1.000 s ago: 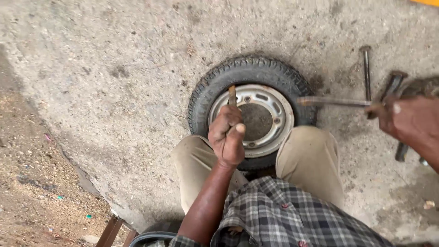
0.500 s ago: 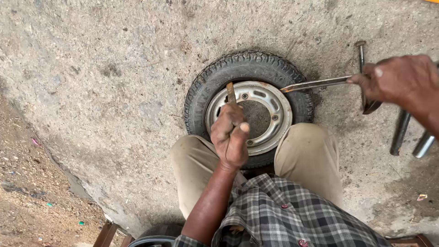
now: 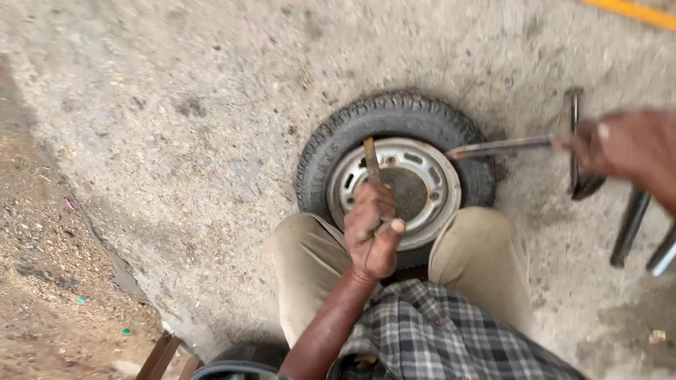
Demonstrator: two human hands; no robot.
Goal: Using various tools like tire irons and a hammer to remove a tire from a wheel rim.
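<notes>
Head view: looks down on a small tyre (image 3: 394,123) lying flat on rough concrete (image 3: 183,127), just ahead of two bent knees.
Left hand (image 3: 372,232): fist closed round a rusty iron bar (image 3: 370,160), tip wedged between rubber and metal rim (image 3: 440,211).
Right hand (image 3: 630,151): blurred; seems clamped on the end of a second long bar (image 3: 503,146), whose tip reaches the tyre's right edge.
Handling: tyre likely heavy, rubber stiff and grippy, rim hard; bars rigid, best gripped far from the tip for leverage.
Containers: none in sight; hollow of the rim holds nothing but dust.
Nearby: more metal rods (image 3: 634,229) on the ground at right.
</notes>
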